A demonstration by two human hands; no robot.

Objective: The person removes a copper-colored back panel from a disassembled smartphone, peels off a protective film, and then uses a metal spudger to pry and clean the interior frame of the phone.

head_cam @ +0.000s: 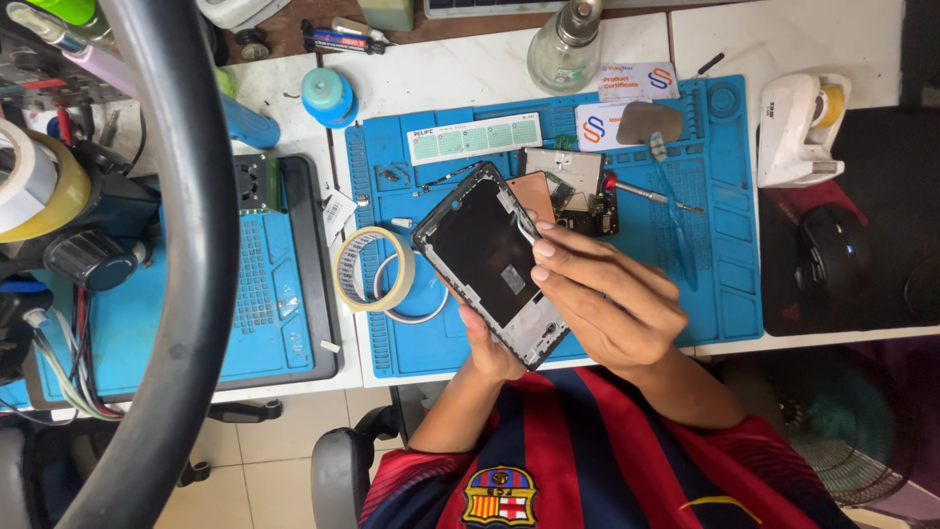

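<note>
A dark phone frame (482, 257) with a black inner panel is held tilted above the blue repair mat (705, 255). My left hand (487, 351) grips it from below at its near end, thumb on the edge. My right hand (609, 306) comes over from the right, its fingertips closed on the frame's right edge near the upper corner. A thin pale sliver shows at those fingertips; I cannot tell what it is. Just beyond the frame lie a copper-coloured plate (534, 191) and an opened phone body (580, 191).
Two tape rolls (377, 269) lie left of the frame. A screwdriver (641, 192), cards and a glass bottle (563, 47) sit farther back. A white tape dispenser (798, 127) and black mouse (832, 255) stand right. A thick black ring (191, 245) crosses the left, over a second blue mat (264, 294).
</note>
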